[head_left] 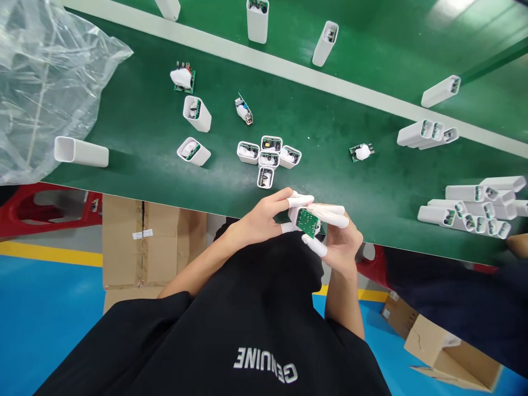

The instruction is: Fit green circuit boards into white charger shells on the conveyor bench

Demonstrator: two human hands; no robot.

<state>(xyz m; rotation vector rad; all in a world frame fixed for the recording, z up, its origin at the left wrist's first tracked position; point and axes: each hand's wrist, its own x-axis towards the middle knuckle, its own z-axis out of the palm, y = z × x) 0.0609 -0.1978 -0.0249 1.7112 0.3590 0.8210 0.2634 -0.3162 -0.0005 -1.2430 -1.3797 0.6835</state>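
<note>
At the table's near edge, my left hand (266, 215) grips a white plastic housing (293, 213) between thumb and fingers. My right hand (341, 234), in white finger cots like the left, pinches a green circuit board (307, 222) that sits partly in the housing's open end. How deep the board reaches inside is hidden. Just beyond my hands stand several filled housings (269, 159) in a cluster, open ends up. A loose circuit board (244, 110) lies farther off, another board with a white blob (361, 152) to the right.
Two filled housings (197, 114) and an open housing (82, 152) are at left, near clear plastic sheeting (49, 82). Stacked housings (474, 206) lie at right, beside another person's dark sleeve (449, 291). Cardboard boxes (160, 242) stand below the table edge.
</note>
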